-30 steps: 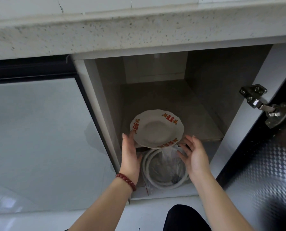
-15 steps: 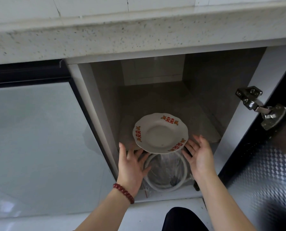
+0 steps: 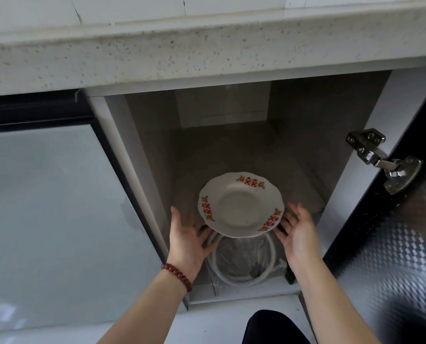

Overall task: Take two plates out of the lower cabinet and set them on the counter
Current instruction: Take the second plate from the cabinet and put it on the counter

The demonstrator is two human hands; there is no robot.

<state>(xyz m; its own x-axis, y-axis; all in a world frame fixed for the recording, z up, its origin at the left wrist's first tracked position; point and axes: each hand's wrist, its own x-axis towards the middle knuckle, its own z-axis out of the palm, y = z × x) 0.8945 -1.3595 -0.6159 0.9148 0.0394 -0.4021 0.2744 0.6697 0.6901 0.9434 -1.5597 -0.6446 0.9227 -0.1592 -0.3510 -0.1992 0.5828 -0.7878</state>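
A white plate [image 3: 241,204] with red and orange marks on its scalloped rim sits at the front of the open lower cabinet [image 3: 231,150], sticking out past the shelf's front edge. My left hand [image 3: 185,242], with a red bead bracelet on the wrist, has its fingers tucked under the plate's left rim. My right hand [image 3: 298,234] reaches under the right rim with spread fingers. I cannot tell whether a second plate lies beneath it. The speckled stone counter [image 3: 207,50] runs across the top.
A coiled white hose [image 3: 241,279] in clear plastic lies on the cabinet floor below the plate. The dark cabinet door [image 3: 405,244] stands open at the right on a metal hinge [image 3: 380,160]. A closed glossy door [image 3: 45,219] is at the left.
Both hands have closed in from beside the plate to under its rim. The plate has shifted slightly forward and right, toward the cabinet's front.
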